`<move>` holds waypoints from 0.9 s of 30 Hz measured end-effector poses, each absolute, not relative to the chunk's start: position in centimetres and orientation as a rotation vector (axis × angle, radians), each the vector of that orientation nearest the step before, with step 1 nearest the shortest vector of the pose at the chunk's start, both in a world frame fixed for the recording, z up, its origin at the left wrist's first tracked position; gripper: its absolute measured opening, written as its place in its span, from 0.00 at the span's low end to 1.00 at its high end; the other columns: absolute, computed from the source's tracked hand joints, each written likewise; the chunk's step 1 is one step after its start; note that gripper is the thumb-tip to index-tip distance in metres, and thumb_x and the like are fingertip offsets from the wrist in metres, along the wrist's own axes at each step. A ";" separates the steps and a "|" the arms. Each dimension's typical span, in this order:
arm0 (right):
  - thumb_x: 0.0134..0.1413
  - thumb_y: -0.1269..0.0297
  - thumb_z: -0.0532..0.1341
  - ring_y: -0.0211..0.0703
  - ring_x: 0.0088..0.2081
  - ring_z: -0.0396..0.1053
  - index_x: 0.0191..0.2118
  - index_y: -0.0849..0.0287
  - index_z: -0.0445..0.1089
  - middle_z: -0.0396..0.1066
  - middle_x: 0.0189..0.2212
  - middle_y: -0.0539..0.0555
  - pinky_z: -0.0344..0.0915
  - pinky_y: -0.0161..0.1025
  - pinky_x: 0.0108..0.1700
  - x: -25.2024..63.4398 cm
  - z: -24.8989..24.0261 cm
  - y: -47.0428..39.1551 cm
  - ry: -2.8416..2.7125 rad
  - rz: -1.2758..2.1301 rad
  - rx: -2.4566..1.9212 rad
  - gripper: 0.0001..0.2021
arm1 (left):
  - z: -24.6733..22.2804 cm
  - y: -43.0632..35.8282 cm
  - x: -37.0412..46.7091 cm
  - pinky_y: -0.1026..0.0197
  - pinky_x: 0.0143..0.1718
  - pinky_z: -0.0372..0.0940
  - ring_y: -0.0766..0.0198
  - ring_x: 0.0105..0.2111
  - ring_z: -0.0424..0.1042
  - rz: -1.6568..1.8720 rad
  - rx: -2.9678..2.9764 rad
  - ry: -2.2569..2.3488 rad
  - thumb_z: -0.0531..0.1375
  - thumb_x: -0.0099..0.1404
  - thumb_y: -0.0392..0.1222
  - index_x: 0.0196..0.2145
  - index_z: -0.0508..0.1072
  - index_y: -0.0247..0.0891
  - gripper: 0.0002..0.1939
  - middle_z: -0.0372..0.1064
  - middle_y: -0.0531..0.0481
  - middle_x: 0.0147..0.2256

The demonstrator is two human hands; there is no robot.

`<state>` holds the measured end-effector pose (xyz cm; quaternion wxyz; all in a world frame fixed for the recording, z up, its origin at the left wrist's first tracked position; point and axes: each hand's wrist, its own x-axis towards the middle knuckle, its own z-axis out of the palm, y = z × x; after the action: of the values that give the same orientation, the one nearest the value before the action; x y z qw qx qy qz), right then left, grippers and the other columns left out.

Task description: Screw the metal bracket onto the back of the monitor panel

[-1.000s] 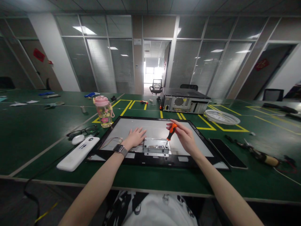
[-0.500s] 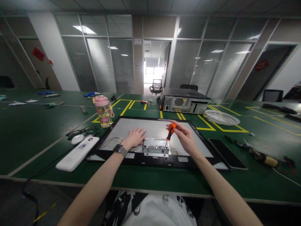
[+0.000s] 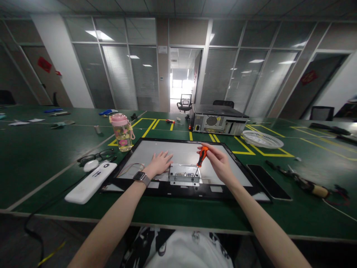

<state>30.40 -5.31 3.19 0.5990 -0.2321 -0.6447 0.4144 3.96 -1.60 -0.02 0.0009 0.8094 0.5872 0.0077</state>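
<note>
A flat panel with a black frame and a pale grey back lies on the green table in front of me. Fixed near its front edge is a metal bracket. My left hand rests flat on the panel, fingers spread, just left of the bracket. Between the fingers of my right hand is an orange and black screwdriver, held tilted. The screwdriver's tip reaches down to the bracket's right end; the screw there is too small to make out. A thin cable lies on the panel's left part.
Left of the panel are a pink-lidded bottle, glasses and a white power bank. To the right lie a black phone and wired parts. Behind stand a computer case and a white basket.
Hardly anything differs. The whole view has shifted very slightly; both hands and the screwdriver keep their places on the panel and bracket.
</note>
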 end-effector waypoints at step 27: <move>0.59 0.56 0.62 0.49 0.45 0.73 0.53 0.50 0.70 0.74 0.46 0.55 0.68 0.51 0.52 30.1 3.6 -5.8 -1.620 0.815 -0.595 0.17 | -0.5 -1.2 3.7 0.31 0.61 0.48 0.45 0.67 0.47 0.066 2.554 1.830 0.44 0.73 0.49 0.66 0.55 0.45 0.25 0.47 0.41 0.68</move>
<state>30.08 -5.80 3.55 0.5781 -0.2545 -0.6926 0.3483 3.70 -1.23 -0.53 -0.0002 0.8127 0.5823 0.0211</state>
